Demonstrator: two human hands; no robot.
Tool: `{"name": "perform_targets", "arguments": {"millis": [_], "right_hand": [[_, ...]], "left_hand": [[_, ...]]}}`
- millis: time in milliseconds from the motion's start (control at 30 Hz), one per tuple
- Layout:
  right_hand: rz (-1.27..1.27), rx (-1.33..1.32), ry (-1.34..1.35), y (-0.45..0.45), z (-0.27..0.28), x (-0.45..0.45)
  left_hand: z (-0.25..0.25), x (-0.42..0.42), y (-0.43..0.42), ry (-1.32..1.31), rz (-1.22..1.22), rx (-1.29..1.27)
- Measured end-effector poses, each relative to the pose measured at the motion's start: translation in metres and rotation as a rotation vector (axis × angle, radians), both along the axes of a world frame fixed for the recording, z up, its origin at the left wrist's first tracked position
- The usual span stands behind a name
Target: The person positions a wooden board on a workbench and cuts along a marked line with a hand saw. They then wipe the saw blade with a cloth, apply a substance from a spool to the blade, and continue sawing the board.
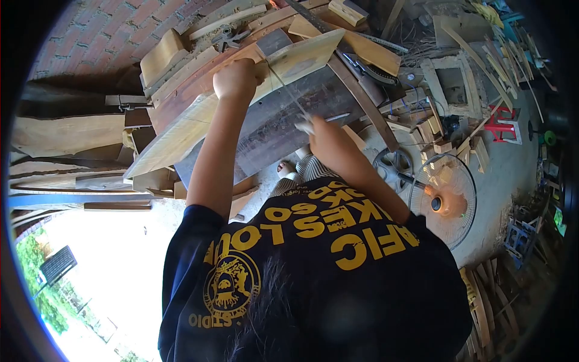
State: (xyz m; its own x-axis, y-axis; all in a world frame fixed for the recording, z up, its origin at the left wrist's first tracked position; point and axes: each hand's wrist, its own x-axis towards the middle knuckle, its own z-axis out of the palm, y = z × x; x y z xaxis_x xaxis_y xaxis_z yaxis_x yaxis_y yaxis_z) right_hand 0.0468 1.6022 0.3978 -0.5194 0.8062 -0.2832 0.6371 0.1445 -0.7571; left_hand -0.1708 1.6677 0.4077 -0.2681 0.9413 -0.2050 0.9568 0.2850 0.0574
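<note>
A long pale wooden board (313,53) with a curved edge lies slantwise across a dark plank (283,114). My left hand (236,78) is closed in a fist over the board, with its fingertips near the board's far edge. From there a thin, straight cord or rod (286,87) runs to my right hand (325,140). That hand is closed and somewhat blurred, on the near side of the board, around the thin piece's lower end. A whitish bit shows at its fingers. Just beyond it, a slim pale pen-like object (338,116) rests on the dark plank.
A narrow dark beam (362,102) crosses to the right of the board. A standing fan (443,202) is at the right, near wood offcuts (437,130) and a red stool (502,125). Planks (66,136) are stacked left, below a brick wall (111,39).
</note>
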Motion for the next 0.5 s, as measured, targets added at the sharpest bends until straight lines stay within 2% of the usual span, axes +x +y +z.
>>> {"name": "perform_targets", "arguments": {"millis": [67,100,167,233,333,467,500], "right_hand": [[0.01,-0.016,-0.291,-0.011,0.005,0.013],[0.011,-0.015,-0.291,-0.009,0.003,0.012],[-0.034,0.027,-0.08,0.003,-0.008,0.004],[-0.032,0.132,-0.052,0.024,-0.032,-0.023],[-0.033,0.149,-0.148,0.047,-0.029,-0.055],[-0.026,0.146,-0.118,0.035,-0.028,-0.04],[-0.021,0.072,-0.065,0.02,-0.02,-0.024]], "left_hand": [[-0.006,-0.002,0.002,0.007,0.007,0.005],[-0.008,-0.002,0.002,0.017,0.003,0.001],[-0.005,0.0,0.001,0.027,-0.004,0.003],[-0.006,0.002,-0.002,0.036,-0.011,0.008],[-0.011,-0.001,-0.005,0.059,-0.042,0.055],[-0.008,-0.002,-0.001,0.038,-0.016,0.035],[-0.007,-0.004,0.002,0.055,-0.003,0.033]]}}
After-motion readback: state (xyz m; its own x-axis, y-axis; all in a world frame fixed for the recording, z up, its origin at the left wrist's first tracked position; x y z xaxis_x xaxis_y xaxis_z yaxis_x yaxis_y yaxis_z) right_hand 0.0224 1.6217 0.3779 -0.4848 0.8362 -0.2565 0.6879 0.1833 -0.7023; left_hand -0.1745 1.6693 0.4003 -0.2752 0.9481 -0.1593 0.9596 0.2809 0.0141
